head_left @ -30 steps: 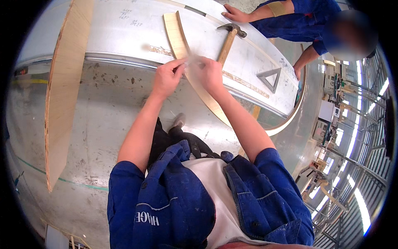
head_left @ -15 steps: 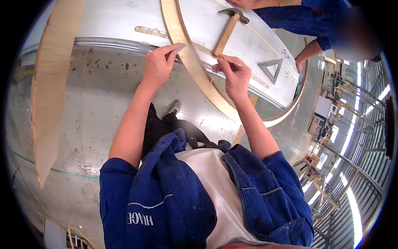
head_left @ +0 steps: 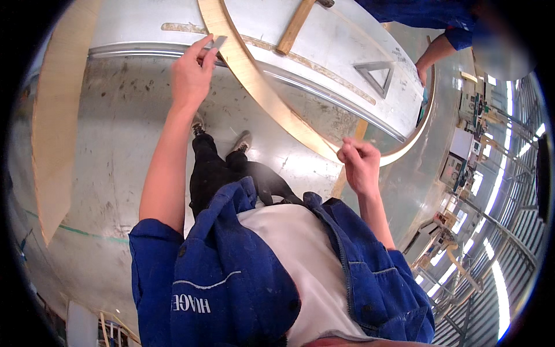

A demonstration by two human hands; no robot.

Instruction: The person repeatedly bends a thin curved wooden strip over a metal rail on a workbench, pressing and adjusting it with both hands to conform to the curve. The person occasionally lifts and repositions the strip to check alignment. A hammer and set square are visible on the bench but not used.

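Observation:
My left hand (head_left: 192, 75) pinches a small flat grey metal piece (head_left: 219, 42) with a slanted end, like a blade; its exact kind is unclear. The piece meets the edge of a curved pale wooden band (head_left: 263, 97), which arcs across the white work surface (head_left: 332, 43) and out past its near edge. Close to the band's near right bend, my right hand (head_left: 361, 166) is closed with curled fingers. Whatever it may hold is hidden, and I cannot tell whether it touches the band.
Inside the arc lie a wooden-handled hammer (head_left: 296, 29) and a grey triangular frame (head_left: 380, 78). A tall wooden panel (head_left: 60, 115) stands at the left. Far right, a co-worker's hand (head_left: 422, 72) is at the band. Machines (head_left: 457, 156) line the right side.
My right hand has moved down and right, away from the hammer handle toward the band's near bend. My left hand has shifted up and left in view, still pinching the metal piece.

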